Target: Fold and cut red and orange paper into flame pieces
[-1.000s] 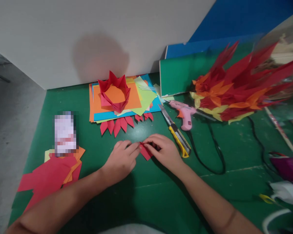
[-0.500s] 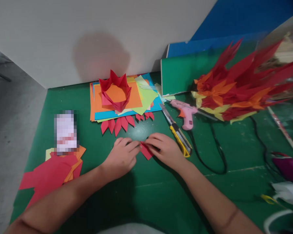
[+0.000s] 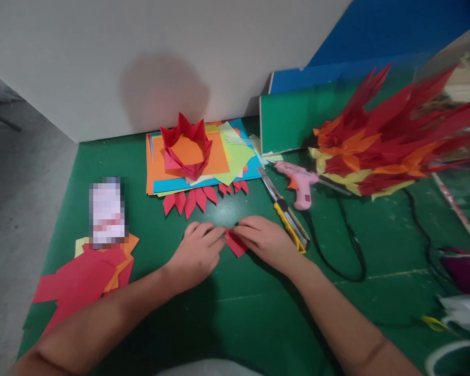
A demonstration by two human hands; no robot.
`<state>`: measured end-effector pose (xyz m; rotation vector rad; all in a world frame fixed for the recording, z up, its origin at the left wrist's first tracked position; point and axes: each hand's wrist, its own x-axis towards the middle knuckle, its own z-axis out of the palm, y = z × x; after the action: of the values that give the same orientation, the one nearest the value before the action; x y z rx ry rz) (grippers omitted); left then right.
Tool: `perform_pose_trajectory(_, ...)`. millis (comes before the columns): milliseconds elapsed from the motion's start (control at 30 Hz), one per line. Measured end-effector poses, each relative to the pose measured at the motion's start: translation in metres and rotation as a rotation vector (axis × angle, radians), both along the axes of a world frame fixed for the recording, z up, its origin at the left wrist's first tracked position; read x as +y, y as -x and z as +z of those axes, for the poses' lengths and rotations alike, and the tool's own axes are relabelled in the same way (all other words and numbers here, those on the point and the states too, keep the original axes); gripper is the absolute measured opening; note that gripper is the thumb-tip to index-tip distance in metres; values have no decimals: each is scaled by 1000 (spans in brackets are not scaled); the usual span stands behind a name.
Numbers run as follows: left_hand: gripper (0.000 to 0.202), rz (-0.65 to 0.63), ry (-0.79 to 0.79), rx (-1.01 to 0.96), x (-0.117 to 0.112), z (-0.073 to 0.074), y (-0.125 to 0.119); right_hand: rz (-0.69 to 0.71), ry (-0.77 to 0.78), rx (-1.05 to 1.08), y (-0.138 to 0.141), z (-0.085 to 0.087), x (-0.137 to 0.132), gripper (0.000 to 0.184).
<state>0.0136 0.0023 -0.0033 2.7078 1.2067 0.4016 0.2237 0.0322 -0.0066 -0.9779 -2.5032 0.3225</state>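
Note:
A small piece of red paper with straight edges lies between my hands on the green table, its corner pointing toward me. My left hand pinches its left upper edge with curled fingers. From the other side my right hand closes on the same paper, its fingers covering the upper right part. Beyond them, several pointed red paper petals lie in a row along the front of a stack of coloured paper. A red folded paper ring with pointed tips rests on that stack.
Right of my hands lie a yellow box cutter and a pink glue gun with a black cord. A red, orange and yellow paper flame shape stands at the right. A blurred-out phone-like object sits by red paper sheets at left.
Both hands stay almost still on the small red paper, with only slight finger movement. The whole view has shifted a little.

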Motion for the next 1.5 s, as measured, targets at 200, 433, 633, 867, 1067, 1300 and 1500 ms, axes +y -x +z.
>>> perform_pose_trajectory(200, 25, -14, -16, 17, 0, 1, -1, -5, 2, -27, 0, 2, -1, 27)
perform_pose_trajectory(433, 22, -11, -24, -11, 1, 2, -1, -1, -3, -53, 1, 5, -1, 27)
perform_pose_trajectory(633, 22, -4, 61, 25, 3, 6, -1, -2, 14, -86, -2, 7, -3, 27)
perform_pose_trajectory(867, 24, 15, 107, 69, 2, 9, -2, -35, 73, -114, -1, 10, -7, 23)
perform_pose_trajectory(1067, 24, 19, 134, 31, 2, 8, -1, -143, -3, -79, 1, 7, -9, 20)
perform_pose_trajectory(1300, 24, 10, 118, 2, 2, 6, 0, -208, 15, 25, 7, 5, -9, 15)
perform_pose_trajectory(1500, 29, 48, 129, -47, 1, 6, -2, -232, 171, 102, 11, 6, -9, 10)
